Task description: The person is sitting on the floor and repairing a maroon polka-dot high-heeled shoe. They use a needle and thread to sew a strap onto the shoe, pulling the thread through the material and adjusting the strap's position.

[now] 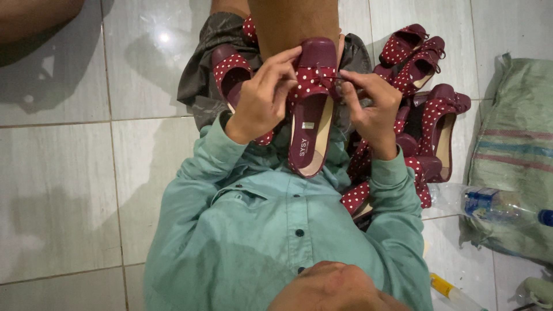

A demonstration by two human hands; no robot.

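A maroon flat shoe [311,135] with white polka dots and a beige insole lies on my lap, toe pointing away from me. My left hand [262,98] pinches the polka-dot bow at the shoe's front from the left. From the right, my right hand [371,106] holds the thin maroon lace of that bow. Another matching shoe [230,72] rests on my lap just left of my left hand, partly hidden by it.
Several more maroon polka-dot shoes [429,86] are piled on the tiled floor to my right. A woven green sack [515,144] lies at the far right with a plastic water bottle [489,204] beside it. A yellow-capped tube [446,288] sits bottom right.
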